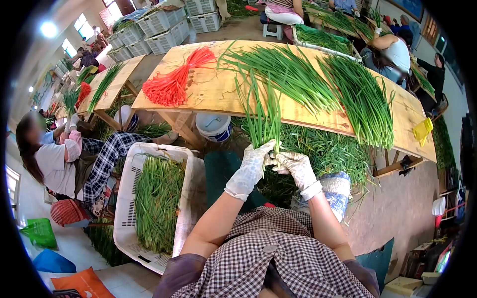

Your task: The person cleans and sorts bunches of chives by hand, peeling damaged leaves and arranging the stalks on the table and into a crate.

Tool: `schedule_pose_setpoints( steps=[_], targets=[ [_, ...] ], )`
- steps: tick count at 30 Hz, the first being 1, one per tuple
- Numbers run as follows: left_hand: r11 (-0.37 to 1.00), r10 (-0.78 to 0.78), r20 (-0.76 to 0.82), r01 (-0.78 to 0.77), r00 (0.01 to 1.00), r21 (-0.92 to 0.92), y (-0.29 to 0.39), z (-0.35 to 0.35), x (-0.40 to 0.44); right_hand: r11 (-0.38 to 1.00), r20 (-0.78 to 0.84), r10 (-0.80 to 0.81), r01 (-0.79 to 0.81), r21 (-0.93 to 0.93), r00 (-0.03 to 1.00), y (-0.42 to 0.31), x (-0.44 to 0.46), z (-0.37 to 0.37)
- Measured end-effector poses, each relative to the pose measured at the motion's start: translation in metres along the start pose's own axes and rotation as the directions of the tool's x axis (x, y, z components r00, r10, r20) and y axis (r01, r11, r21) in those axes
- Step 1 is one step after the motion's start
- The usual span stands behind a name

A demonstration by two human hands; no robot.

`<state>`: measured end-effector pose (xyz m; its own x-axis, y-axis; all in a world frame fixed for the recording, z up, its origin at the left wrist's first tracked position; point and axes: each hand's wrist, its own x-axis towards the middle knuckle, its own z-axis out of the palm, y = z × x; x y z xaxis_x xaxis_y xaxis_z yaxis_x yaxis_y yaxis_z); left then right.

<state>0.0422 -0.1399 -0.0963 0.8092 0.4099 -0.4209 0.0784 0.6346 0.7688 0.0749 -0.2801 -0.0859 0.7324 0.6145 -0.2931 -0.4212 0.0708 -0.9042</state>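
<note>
My left hand (256,161), in a pale patterned glove, is wrapped round the lower ends of a small bunch of green stalks (261,116), whose leaves point up over the table's near edge. Close beside it, my gloved right hand (293,166) has its fingers pinched together at the stalk ends; what they grip is too small to make out. On the wooden table (208,94) beyond lie a bundle of red ties (171,82), a spread pile of green stalks (293,74) and a denser pile (362,99) to its right.
Left of me stands a white crate (189,186) of greens. A white bucket (212,125) is under the table, with loose greens (318,149) on the floor nearby. A yellow object (423,130) lies at the table's right end. A seated person (59,164) is at left; others sit beyond.
</note>
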Motion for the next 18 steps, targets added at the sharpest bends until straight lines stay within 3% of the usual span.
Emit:
schedule_pose_setpoints(
  steps=[1,2,3,4,7,8,11,12,15,16,17,18],
  targets=[
    [1.000,0.000,0.002,0.000,1.000,0.001,0.000,-0.002,-0.001,1.000,-0.001,-0.002,0.002,0.001,1.000,0.003,0.001,-0.001],
    [0.998,0.000,-0.006,0.001,1.000,0.063,0.005,-0.004,-0.005,0.951,-0.114,-0.164,0.126,-0.281,0.980,0.005,0.002,0.001],
    [0.992,-0.001,-0.013,0.003,1.000,0.124,0.009,-0.005,-0.009,0.811,-0.174,-0.343,0.197,-0.552,0.923,0.004,0.002,0.002],
    [0.987,-0.032,-0.074,0.044,0.997,0.154,0.012,-0.003,-0.013,0.770,-0.235,-0.354,0.140,-0.623,0.905,0.003,0.000,0.003],
    [0.982,0.060,-0.054,-0.049,0.997,0.181,-0.001,-0.009,-0.001,0.813,-0.196,-0.348,0.190,-0.550,0.917,0.016,0.007,-0.002],
    [0.986,0.046,-0.082,-0.032,0.996,0.163,0.000,-0.007,-0.001,0.918,-0.236,-0.251,0.154,-0.365,0.939,0.015,0.008,0.003],
    [0.992,0.052,-0.102,-0.039,0.993,0.123,0.000,-0.005,-0.004,0.889,-0.197,-0.362,0.274,-0.367,0.911,0.014,0.013,0.004],
    [0.995,0.068,-0.136,-0.056,0.988,0.088,0.002,-0.005,-0.002,0.850,-0.204,-0.399,0.278,-0.446,0.894,0.015,0.013,0.008],
    [0.971,0.238,-0.180,-0.235,0.955,0.034,0.022,-0.004,-0.003,0.484,-0.039,-0.379,0.163,-0.860,0.924,0.012,-0.001,0.003],
    [0.955,0.291,-0.065,-0.294,0.954,-0.031,0.035,-0.007,-0.005,0.146,-0.079,-0.108,-0.063,-0.987,0.991,-0.001,-0.008,0.003],
    [0.943,0.328,0.121,-0.317,0.937,-0.101,0.049,-0.013,-0.006,-0.042,-0.004,0.073,-0.001,-0.999,0.997,0.004,-0.005,-0.016],
    [0.928,0.355,0.209,-0.315,0.911,-0.199,0.059,-0.006,-0.018,-0.017,-0.020,-0.114,-0.022,-1.000,0.993,0.006,0.000,-0.029]
  ],
)
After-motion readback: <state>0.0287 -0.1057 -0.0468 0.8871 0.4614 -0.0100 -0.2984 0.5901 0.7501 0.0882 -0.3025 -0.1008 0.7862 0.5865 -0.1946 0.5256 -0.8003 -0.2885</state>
